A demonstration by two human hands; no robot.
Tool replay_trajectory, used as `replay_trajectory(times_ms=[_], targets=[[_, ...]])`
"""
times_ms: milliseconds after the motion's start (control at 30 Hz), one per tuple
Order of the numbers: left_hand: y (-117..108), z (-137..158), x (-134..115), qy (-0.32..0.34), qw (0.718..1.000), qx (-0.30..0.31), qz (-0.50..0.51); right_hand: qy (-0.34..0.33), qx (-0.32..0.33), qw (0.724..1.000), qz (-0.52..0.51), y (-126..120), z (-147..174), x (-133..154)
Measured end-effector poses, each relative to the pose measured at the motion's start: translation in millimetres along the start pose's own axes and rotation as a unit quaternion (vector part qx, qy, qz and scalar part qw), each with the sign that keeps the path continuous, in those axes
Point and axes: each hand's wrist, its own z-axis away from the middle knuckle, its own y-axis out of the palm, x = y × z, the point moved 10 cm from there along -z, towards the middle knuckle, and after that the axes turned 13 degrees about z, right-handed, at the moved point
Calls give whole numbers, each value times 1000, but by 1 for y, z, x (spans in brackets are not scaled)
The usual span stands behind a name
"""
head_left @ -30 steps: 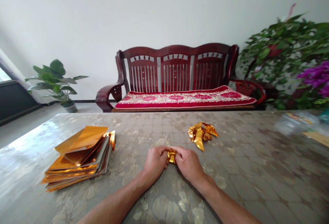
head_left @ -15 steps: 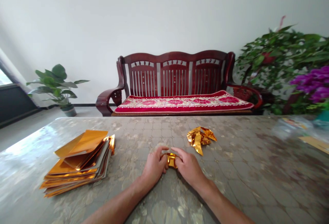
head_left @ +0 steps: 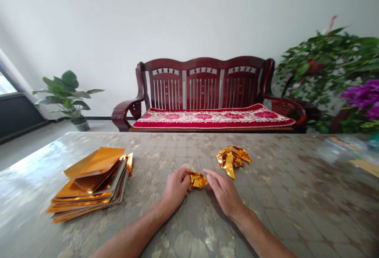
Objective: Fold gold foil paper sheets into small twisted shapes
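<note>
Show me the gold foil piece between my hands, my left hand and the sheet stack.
Gold foil piece (head_left: pixel 197 180): head view, its shiny middle.
Left hand (head_left: pixel 175 185): head view, back of hand.
Sheet stack (head_left: pixel 89 183): head view, a sheet near its middle.

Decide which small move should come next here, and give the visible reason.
Probably close the right grip on the right end of the small gold foil piece: the left grip holds its left end, while the right thumb and index finger look parted, with no foil visibly pinched between them.
</note>
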Motion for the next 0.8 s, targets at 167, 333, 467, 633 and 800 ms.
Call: replay_trajectory(times_ms=[167,333,467,633,800], targets=[[3,0,0,-6,1000,14,7,-11,-3,1000,15,8,-3,5],[6,-3,2,-40,996,50,59,-6,0,999,-32,9,-6,3],[5,-5,-4,-48,991,78,96,51,22,995,-86,13,-11,-10],[8,-3,-4,-93,967,136,195,133,56,967,-210,24,-15,-26],[10,-2,-6,-94,957,164,220,161,45,945,-281,20,-11,-25]])
